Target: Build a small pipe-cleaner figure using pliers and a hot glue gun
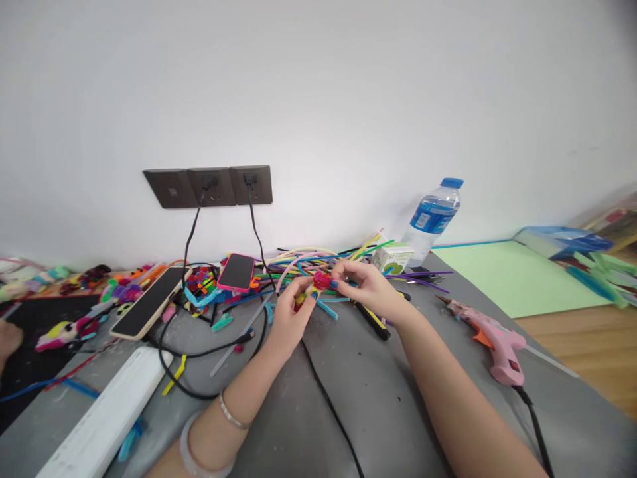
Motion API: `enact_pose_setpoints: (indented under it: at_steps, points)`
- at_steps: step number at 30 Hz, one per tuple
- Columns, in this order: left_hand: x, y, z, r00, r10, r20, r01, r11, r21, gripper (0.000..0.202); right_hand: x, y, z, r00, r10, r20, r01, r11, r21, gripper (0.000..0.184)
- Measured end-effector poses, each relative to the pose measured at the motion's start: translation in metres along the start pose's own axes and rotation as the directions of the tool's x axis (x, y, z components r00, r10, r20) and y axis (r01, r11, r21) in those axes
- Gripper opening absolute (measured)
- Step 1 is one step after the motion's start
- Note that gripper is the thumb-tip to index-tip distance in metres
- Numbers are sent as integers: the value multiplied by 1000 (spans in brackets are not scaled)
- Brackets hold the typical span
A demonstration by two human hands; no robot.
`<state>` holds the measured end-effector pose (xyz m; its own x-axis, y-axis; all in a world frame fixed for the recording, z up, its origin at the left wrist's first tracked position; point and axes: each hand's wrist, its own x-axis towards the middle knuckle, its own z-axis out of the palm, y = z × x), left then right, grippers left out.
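My left hand is closed on a small fuzzy pipe-cleaner figure, red on top with yellow below. Thumb and finger of my right hand pinch the red end from the other side. Fingers hide much of the figure, so its full shape cannot be made out. Just behind both hands lies a heap of loose pipe cleaners in many colours. A short light-blue piece of pipe cleaner rests below the figure, and a yellow and black utility knife lies under my right wrist.
A pink glue gun lies at right beside a green sheet. A water bottle leans on the wall. Phones, a white power strip and black cables occupy the left and middle. Another person's hand shows far left.
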<state>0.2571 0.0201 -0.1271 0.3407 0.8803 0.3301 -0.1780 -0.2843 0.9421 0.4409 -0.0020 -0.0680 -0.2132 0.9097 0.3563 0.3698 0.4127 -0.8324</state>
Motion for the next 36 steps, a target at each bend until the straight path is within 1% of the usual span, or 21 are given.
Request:
enact_pose_setpoints:
  at_steps: [13, 21, 36]
  points:
    - [0, -1, 0, 1000, 12, 4, -12, 1000, 9, 26, 0, 1, 1, 1000, -11, -2, 11, 1000, 12, 10]
    - [0, 0, 1, 1000, 3, 10, -3, 1000, 12, 26, -1, 2, -1, 1000, 10, 12, -10, 1000, 20, 9]
    - [0, 2, 1, 1000, 8, 18, -8, 1000, 17, 25, -1, 2, -2, 999, 4, 39, -4, 1000, -8, 8]
